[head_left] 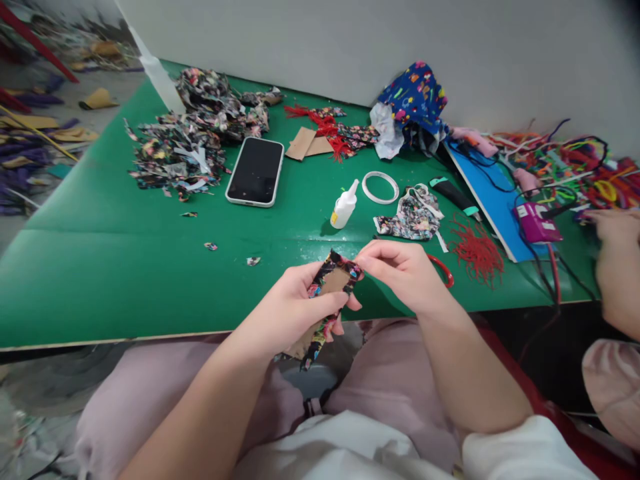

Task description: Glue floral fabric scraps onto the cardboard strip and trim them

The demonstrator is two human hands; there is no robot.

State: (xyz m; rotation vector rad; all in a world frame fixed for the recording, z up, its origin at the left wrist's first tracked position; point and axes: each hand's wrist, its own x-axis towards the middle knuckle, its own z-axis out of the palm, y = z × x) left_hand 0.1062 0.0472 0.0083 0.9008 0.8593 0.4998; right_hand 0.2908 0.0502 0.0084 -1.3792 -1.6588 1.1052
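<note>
My left hand (300, 303) is closed round a cardboard piece (336, 281) whose edges are wrapped in black floral fabric. The thumb lies across the bare cardboard, and the fingers support it from behind. At the piece's upper right corner, my right hand (395, 267) pinches the folded fabric edge between thumb and fingertips. The piece is tilted above my lap, at the table's front edge. Just beyond my hands stands a small white glue bottle (344, 207) with a pointed nozzle. Right of it lie a white tape ring (381, 188) and a crumpled floral fabric scrap (414, 215).
A phone (255, 171) and a heap of fabric strips (195, 133) lie on the green table (100, 267) at left. Red threads (477, 252), a black cutter (455, 197) and a blue board (480, 193) are at right. Another person's hand (617, 230) reaches in at far right.
</note>
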